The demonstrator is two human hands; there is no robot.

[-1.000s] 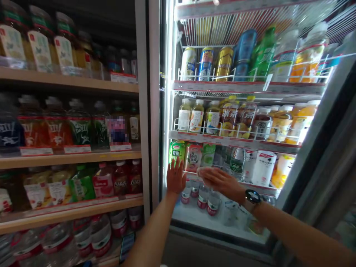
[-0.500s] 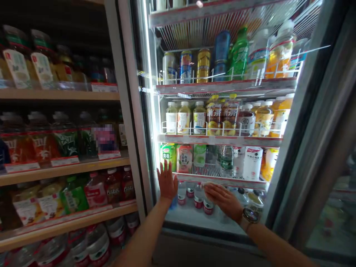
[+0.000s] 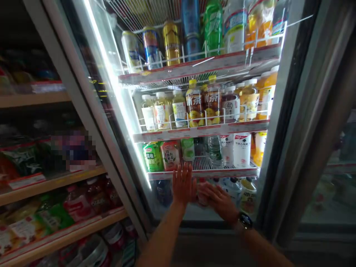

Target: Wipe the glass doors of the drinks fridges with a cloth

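Note:
My left hand (image 3: 183, 186) is raised flat in front of the fridge's glass door (image 3: 167, 215), fingers up and spread, apparently resting on the glass. Just beside it, my right hand (image 3: 218, 198) lies flat and slanted against the same door, blurred by motion. Its fingers seem to press a pale cloth to the glass, mostly hidden under them. A dark watch (image 3: 245, 220) sits on my right wrist. Behind the glass, near my fingertips, are a green drink carton (image 3: 152, 157), a red drink carton (image 3: 170, 155) and a water bottle (image 3: 215, 151).
Drink cans (image 3: 151, 48) and bottles (image 3: 213, 27) fill upper fridge shelves behind the glass. On the left stands an open wooden shelf (image 3: 55, 185) with bottled drinks. A metal door frame (image 3: 314, 122) runs down the right side.
My left hand has moved right and slightly down, close to my right hand. The right hand stays low on the glass, now blurred. The view has turned and come nearer the fridge.

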